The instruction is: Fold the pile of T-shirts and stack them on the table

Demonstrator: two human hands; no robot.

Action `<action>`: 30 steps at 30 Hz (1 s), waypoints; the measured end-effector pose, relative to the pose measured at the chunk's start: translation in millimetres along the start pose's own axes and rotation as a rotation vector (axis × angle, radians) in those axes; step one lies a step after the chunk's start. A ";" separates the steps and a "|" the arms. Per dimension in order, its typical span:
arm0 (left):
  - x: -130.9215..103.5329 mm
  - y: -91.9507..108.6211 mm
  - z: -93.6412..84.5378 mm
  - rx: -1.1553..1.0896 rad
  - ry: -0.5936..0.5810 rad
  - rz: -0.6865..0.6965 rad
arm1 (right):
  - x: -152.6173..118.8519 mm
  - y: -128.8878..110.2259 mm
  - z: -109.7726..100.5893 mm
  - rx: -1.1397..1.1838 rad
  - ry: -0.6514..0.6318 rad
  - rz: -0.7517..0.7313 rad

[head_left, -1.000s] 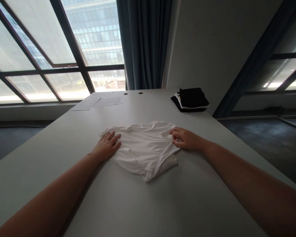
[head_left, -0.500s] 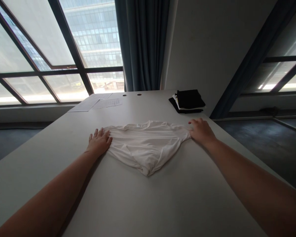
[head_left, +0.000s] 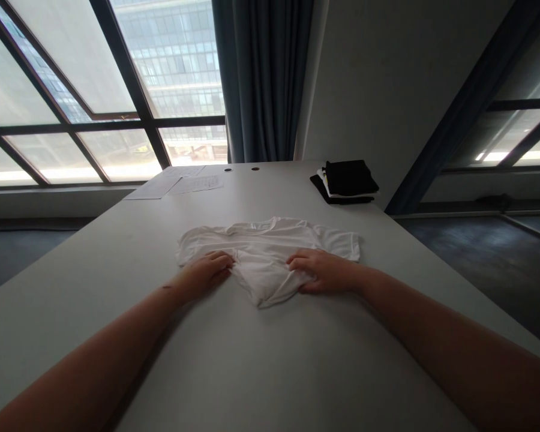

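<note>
A white T-shirt (head_left: 270, 243) lies spread on the grey table (head_left: 270, 360), collar away from me, sleeves out to both sides, its lower part bunched into a point toward me. My left hand (head_left: 207, 271) rests on the shirt's near left edge, fingers curled onto the cloth. My right hand (head_left: 321, 273) presses on the bunched cloth at the near right, fingers gathering the fabric.
A stack of folded dark and white garments (head_left: 347, 181) sits at the table's far right corner. Paper sheets (head_left: 175, 183) lie at the far left. Two round cable holes (head_left: 242, 169) are at the far edge. Windows and a curtain stand behind.
Both hands came in from the sleeve ends to the shirt's near middle. The sleeves now lie flat and spread out. The lower cloth is more bunched between my hands.
</note>
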State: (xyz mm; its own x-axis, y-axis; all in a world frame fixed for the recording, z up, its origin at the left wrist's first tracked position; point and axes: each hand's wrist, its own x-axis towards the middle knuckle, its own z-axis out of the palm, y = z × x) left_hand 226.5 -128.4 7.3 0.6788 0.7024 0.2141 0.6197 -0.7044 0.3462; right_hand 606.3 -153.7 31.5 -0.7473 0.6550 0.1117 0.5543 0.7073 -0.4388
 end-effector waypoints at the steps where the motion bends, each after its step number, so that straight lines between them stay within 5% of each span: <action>1: 0.1 -4.7 0.2 0.002 0.041 -0.068 | -1.1 5.0 -0.2 0.005 0.046 0.002; 8: -0.7 -31.6 -8.5 -0.238 0.382 -0.464 | -13.9 49.7 -5.5 0.164 0.412 0.266; 11: -2.7 -39.9 -12.5 -0.147 0.389 -0.532 | -15.9 65.0 -7.5 0.235 0.511 0.387; 14: -5.4 -37.3 -17.9 0.201 0.373 -0.505 | -13.5 64.6 -7.0 0.105 0.572 0.413; 16: -6.1 -26.3 -19.4 0.330 0.347 -0.320 | -9.8 54.6 -4.4 -0.049 0.631 0.307; 20: -3.1 2.5 -6.7 0.269 0.182 0.021 | 0.9 26.2 9.8 -0.218 0.487 0.001; 24: 3.8 6.3 12.9 0.213 0.092 -0.044 | 10.8 10.1 27.4 -0.159 0.317 0.071; 30: 8.4 4.5 14.0 0.278 0.021 -0.146 | 19.2 0.2 29.3 -0.269 0.279 0.064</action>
State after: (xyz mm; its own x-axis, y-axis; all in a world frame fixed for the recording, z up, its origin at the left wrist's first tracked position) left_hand 240.5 -127.1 -2.2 0.5680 0.7982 0.2006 0.7961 -0.5947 0.1123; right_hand 581.3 -148.8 7.4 -0.6004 0.7212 0.3456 0.7007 0.6827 -0.2073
